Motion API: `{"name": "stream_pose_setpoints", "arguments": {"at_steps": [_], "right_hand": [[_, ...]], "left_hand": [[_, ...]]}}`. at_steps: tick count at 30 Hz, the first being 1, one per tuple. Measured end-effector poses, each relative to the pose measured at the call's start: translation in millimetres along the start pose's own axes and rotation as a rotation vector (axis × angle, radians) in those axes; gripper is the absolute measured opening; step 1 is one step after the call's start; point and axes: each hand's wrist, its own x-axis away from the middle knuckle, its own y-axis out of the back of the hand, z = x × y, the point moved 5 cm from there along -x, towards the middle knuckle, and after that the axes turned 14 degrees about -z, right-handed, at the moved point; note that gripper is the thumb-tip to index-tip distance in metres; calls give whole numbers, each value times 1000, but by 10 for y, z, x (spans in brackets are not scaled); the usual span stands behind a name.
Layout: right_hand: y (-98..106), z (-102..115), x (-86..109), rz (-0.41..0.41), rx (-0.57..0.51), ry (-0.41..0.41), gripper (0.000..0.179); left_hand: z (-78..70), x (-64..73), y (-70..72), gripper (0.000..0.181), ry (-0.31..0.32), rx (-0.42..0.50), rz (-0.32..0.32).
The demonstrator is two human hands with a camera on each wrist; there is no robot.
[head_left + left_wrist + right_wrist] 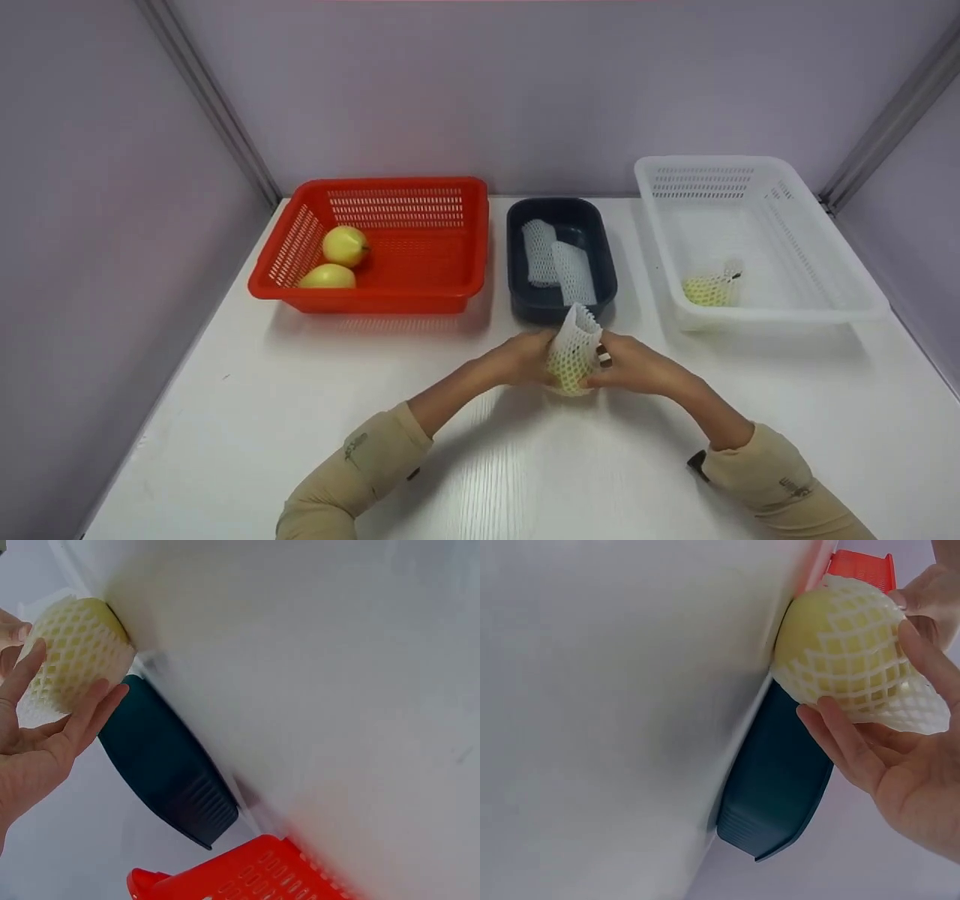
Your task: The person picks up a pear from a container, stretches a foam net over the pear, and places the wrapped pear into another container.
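A yellow pear (802, 630) in a white foam net sleeve (576, 334) is between both hands, low over the table in front of the dark blue bin. My left hand (529, 358) grips its left side, thumb and fingers curved round the net. From the right side, my right hand (636, 365) holds it the same way. The sleeve's narrow, gathered end points up and stands empty above the fruit. Both wrist views show the pear's rounded bottom bare of net. Flat spare foam net sleeves (576, 274) lie in the dark blue bin (609, 281).
At the left stands a red basket (382, 301) holding two bare yellow pears (345, 246). A white basket (795, 313) at the right contains a netted pear (709, 290). The dark blue bin sits between these baskets, and pale walls (480, 97) enclose the white table (225, 442).
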Motion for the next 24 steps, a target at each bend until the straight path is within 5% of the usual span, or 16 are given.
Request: {"name": "stream_pose_setpoints", "arguments": {"at_steps": [16, 20, 24], "right_hand": [[-78, 19, -23, -19, 46, 61, 69], [-20, 71, -47, -46, 34, 52, 74], [123, 99, -90, -89, -44, -60, 76]], "left_hand": [[59, 5, -65, 52, 7, -52, -27], [103, -17, 8, 59, 114, 41, -54], [110, -42, 168, 66, 178, 234, -120]]}}
